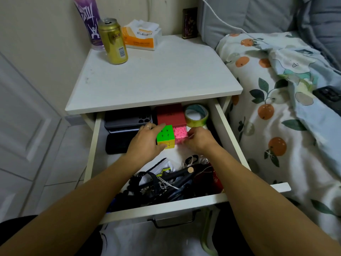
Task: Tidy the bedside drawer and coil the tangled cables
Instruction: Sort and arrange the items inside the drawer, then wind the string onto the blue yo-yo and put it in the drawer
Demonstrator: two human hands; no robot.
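The white bedside drawer is pulled open. In its middle my left hand grips a puzzle cube with a green top and yellow side. Right beside it stands a pink maze cube, which my right hand holds from the right. Behind the cubes sits a red box. A tangle of black cables and straps fills the drawer's front half, with thin white cords mixed in.
A tape roll lies at the drawer's back right, dark phones or cases at the back left. On the nightstand top stand a gold can, a purple bottle and a tissue pack. The bed is at right.
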